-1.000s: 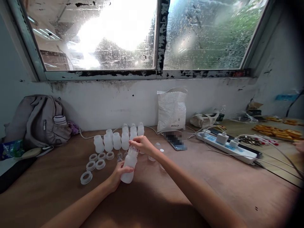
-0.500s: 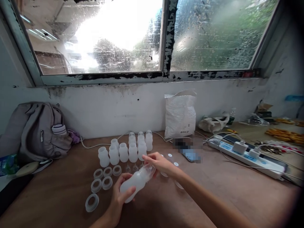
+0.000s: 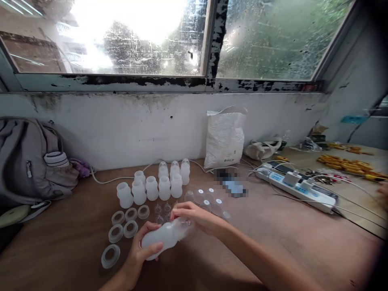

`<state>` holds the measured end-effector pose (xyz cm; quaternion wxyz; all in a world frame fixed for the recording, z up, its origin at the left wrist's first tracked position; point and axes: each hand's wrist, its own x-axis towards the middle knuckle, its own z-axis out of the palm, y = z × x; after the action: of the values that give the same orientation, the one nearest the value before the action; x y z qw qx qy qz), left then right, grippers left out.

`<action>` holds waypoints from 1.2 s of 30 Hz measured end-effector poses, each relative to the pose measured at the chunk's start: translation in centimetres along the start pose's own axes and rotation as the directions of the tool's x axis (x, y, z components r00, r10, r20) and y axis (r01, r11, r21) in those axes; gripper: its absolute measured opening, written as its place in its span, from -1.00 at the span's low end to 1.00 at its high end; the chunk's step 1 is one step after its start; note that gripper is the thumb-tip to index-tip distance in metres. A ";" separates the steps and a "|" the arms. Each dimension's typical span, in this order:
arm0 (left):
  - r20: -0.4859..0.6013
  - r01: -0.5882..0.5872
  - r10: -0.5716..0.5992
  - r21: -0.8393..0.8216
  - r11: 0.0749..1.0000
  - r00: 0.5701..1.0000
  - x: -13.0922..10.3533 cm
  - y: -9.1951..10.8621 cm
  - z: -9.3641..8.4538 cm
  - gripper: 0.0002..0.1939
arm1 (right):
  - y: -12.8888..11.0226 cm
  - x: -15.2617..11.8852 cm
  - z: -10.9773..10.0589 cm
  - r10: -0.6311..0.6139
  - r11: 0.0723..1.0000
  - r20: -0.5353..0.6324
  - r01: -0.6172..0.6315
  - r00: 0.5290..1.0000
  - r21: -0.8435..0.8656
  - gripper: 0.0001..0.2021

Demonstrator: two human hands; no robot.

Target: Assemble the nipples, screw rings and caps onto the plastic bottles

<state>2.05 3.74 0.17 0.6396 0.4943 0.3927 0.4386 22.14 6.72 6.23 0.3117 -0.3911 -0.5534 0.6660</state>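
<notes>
My left hand (image 3: 142, 248) is wrapped round the body of a frosted white bottle (image 3: 160, 239), which lies tilted with its top to the right. My right hand (image 3: 194, 216) grips the clear cap (image 3: 183, 228) at the bottle's top, its fingers closed over it. Left of the hands lie several translucent rings (image 3: 110, 256). Behind them stand several open frosted bottles (image 3: 152, 188), and at the back are bottles with clear caps (image 3: 185, 171). Small clear nipples (image 3: 158, 208) sit just beyond the held bottle, partly hidden by my fingers.
Clear caps and white discs (image 3: 218, 201) lie right of the nipples. A white bag (image 3: 224, 139) stands against the wall, near a blurred phone (image 3: 233, 187). A power strip (image 3: 303, 192) with cables lies right; a backpack (image 3: 27, 157) sits left. Part of a person's hand (image 3: 383, 189) shows at the right edge.
The view has shifted right and down, so the scene sits further left and higher. Both hands still hold the bottle. Clear caps and discs show more fully, and another person's hand appears at the right edge.
</notes>
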 end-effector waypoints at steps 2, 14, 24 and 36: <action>0.026 -0.020 0.019 0.035 0.999 0.999 0.3 -0.1 0.6 -0.70 | 0.2 -1.2 0.0 0.020 1.000 0.018 -0.021 1.000 0.024 -0.61; -0.253 -0.012 0.020 0.034 0.999 0.967 2.2 1.6 8.9 -0.67 | -1.4 -4.5 -4.5 -0.187 0.977 -0.015 0.184 0.982 -0.104 -0.49; -0.313 -0.096 0.135 0.137 0.986 0.940 1.3 1.5 8.3 -0.60 | -0.9 -3.2 -2.8 -0.071 0.997 -0.019 0.072 0.997 0.016 -0.42; -0.256 -0.366 0.466 0.354 0.861 0.847 -0.9 2.9 5.8 -0.65 | -0.7 -3.3 1.0 -0.281 0.959 -0.199 0.281 0.939 -0.027 -0.51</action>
<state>6.71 1.57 4.26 0.3721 0.5757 0.4374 0.5821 22.89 3.53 7.61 0.4580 -0.3733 -0.5687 0.5722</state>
